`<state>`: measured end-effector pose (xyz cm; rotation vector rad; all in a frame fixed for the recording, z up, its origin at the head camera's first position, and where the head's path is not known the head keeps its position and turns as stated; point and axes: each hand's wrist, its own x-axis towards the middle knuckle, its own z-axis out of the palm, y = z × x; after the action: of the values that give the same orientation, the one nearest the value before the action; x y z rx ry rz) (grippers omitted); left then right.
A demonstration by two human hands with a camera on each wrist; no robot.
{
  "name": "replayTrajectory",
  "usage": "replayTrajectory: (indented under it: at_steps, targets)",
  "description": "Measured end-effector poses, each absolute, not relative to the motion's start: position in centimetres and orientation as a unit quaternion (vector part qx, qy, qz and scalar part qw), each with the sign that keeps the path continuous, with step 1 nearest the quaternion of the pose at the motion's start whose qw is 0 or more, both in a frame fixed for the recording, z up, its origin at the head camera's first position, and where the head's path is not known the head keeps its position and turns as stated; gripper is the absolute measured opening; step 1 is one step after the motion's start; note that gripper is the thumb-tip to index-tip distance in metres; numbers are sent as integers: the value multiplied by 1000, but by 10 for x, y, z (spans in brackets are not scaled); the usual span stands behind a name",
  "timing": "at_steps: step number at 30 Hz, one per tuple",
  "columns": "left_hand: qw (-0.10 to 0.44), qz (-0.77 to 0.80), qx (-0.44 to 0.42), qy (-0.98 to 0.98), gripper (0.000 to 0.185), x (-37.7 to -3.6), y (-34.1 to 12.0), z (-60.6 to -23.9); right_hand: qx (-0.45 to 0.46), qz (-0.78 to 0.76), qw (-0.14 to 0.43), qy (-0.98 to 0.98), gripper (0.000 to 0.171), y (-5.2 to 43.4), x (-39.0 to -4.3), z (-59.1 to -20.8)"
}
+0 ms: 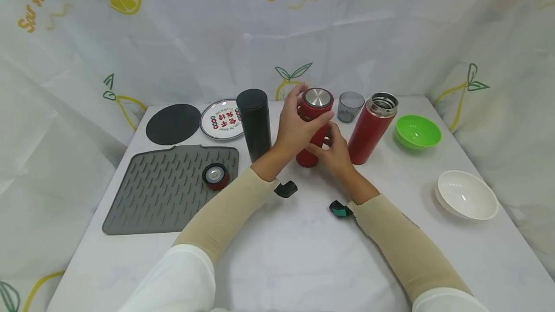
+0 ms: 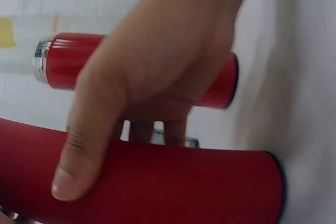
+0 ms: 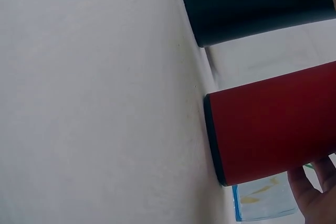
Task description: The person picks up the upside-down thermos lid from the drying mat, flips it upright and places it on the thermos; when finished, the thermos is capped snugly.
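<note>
A red thermos (image 1: 308, 159) with a steel-topped lid (image 1: 318, 97) stands on the table between both hands. My left hand (image 1: 295, 124) grips it near the top, fingers and thumb around the lid area. Lower down, my right hand (image 1: 336, 153) holds the thermos body between thumb and fingers. In the left wrist view the right hand (image 2: 152, 61) wraps the red body, thumb on the near side. The black base of the thermos (image 3: 273, 124) shows at table level in the right wrist view. A second red thermos (image 1: 370, 134), its steel mouth uncovered, is to the right.
A black thermos (image 1: 253, 119) stands just left. A grey mat (image 1: 165, 187) bears a small red-and-black lid (image 1: 215, 175). Behind lie a black round mat (image 1: 172, 124) and a printed plate (image 1: 222, 131). A glass (image 1: 350, 107), a green bowl (image 1: 417, 131) and a white bowl (image 1: 467, 195) are rightward.
</note>
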<state>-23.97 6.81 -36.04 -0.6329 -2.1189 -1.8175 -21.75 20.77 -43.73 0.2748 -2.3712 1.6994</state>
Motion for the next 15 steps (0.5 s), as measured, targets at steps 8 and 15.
replayTrajectory:
  at_steps: [8,15]
  targets:
    - [172,-636,-253,-709,70,-229,54,-369,80,573,109,-808,78,204,-215,-435]
    - [130,-592,-251,-755,79,-233,57,-363,87,576,107,-805,78,205,-217,-437]
